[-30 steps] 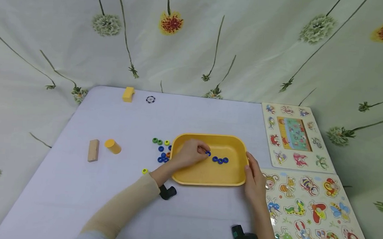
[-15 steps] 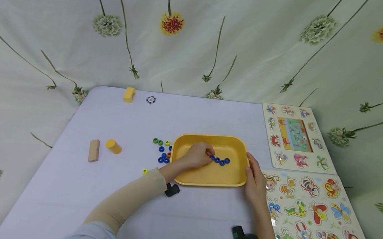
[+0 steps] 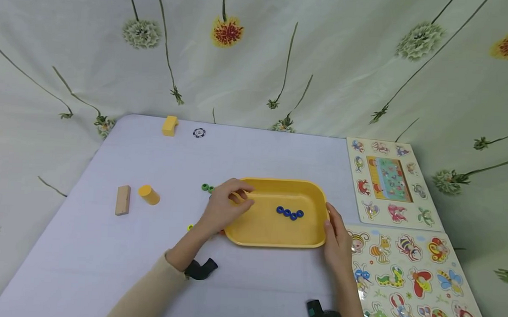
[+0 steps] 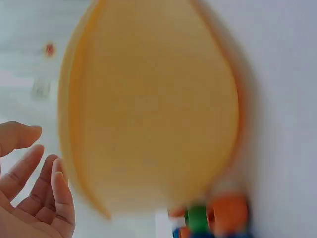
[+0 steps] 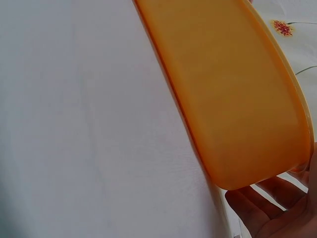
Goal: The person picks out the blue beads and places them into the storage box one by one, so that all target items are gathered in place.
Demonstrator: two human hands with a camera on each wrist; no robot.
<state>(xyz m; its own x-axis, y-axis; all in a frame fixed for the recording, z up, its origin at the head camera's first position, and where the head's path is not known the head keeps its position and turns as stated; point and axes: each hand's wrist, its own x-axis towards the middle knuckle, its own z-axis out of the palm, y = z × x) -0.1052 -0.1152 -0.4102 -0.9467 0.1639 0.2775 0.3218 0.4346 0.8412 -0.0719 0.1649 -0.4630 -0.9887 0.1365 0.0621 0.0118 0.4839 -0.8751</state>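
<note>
Over the left end of the yellow tray (image 3: 276, 236) hangs my left hand (image 3: 223, 208), fingers loosely curved and nothing between them. In the left wrist view, the fingers of the left hand (image 4: 37, 201) are spread beside the blurred tray (image 4: 148, 109). Several blue ring beads (image 3: 293, 216) lie in a short row on the tray floor. My right hand (image 3: 338, 245) grips the tray's right end, thumb at the rim. The right wrist view has its fingers (image 5: 247, 210) against the tray's outer wall (image 5: 247, 163). Left of the tray, green beads (image 3: 205, 187) show; my left hand hides others.
A wooden block (image 3: 122, 200) and a yellow cylinder (image 3: 149, 195) stand at left. Farther back are a yellow block (image 3: 170, 126) and a round chip (image 3: 199, 133). Two picture puzzle boards (image 3: 364, 215) (image 3: 416, 279) lie along the right side.
My left hand has let go of a blue bead, which now lies at the left end of the row, and has drawn back left to the tray's edge. The right hand has stayed put.
</note>
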